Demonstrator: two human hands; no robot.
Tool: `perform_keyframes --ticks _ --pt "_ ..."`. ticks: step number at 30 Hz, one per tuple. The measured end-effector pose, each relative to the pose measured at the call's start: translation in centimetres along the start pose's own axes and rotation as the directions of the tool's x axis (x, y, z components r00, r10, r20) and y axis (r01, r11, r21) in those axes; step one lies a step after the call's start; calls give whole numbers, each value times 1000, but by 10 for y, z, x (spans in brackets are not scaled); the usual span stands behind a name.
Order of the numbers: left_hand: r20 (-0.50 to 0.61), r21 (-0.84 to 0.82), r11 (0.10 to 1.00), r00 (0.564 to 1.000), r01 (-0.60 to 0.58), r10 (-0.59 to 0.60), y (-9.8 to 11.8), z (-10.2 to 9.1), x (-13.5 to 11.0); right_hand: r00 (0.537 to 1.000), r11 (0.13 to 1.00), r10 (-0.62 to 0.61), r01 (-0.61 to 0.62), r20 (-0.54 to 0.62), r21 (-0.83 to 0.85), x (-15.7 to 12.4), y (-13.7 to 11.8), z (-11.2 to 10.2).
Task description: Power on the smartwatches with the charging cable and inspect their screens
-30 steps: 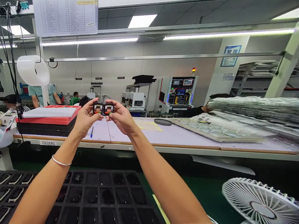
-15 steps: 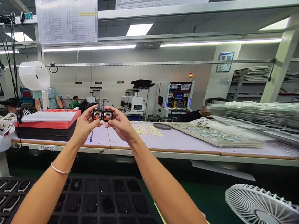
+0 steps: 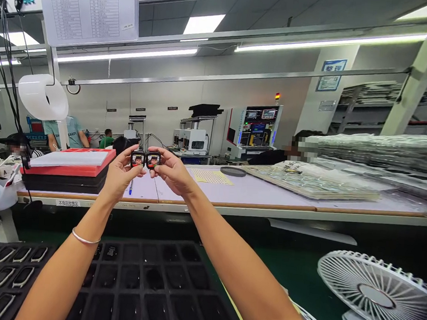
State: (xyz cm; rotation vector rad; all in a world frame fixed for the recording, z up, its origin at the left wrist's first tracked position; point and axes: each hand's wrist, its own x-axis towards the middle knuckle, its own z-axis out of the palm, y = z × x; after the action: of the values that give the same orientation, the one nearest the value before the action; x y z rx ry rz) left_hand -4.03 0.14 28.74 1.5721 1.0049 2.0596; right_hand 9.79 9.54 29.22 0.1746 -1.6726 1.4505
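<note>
"What does the left grip (image 3: 120, 173) have?"

"It pinches the left square piece (image 3: 138, 159) between thumb and fingers. The piece is small, with a dark frame and a glossy, colourful front."

"And the right grip (image 3: 173, 174)?"

"Same way, closed on the right square piece (image 3: 153, 160). The two stand upright, side by side; whether they touch is too small to tell."

"Where are they, exactly?"

"Held up well above the near black tray (image 3: 141, 290), with the counter (image 3: 255, 197) on the far side behind them."

"Anything close by on that counter?"

"A blue pen (image 3: 130, 188) shows just below the left piece. Left of the hands, a red tray (image 3: 87, 168) carries a white sheet (image 3: 69, 159); to the right lie a yellow sheet (image 3: 212, 176) and a dark round disc (image 3: 233, 172)."

"And nearer?"

"Pale-rimmed frames (image 3: 2, 277) sit in rows at the left, and a white fan (image 3: 376, 293) stands at the right."
</note>
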Motion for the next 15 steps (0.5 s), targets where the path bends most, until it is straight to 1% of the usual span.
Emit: perform_keyframes --ticks 4,6,8,10,12,15 --pt "-7 11 999 999 38 -38 -5 -2 -11 999 998 45 -45 4 51 -12 9 -1" --pt "-1 7 997 997 75 -75 -9 -4 -23 996 992 84 -85 12 96 -24 16 -1" --pt "12 0 990 990 138 -138 -13 -8 -40 990 980 141 -142 18 140 -39 25 -1" --pt "25 2 975 975 221 -221 -18 -11 -59 978 962 206 -208 27 178 -59 36 1" --pt "32 9 951 951 308 -308 -23 -16 -81 963 938 269 -269 33 218 -80 49 3" --pt "11 29 910 910 413 -414 -32 -21 -112 938 900 346 -339 25 275 -112 67 11"
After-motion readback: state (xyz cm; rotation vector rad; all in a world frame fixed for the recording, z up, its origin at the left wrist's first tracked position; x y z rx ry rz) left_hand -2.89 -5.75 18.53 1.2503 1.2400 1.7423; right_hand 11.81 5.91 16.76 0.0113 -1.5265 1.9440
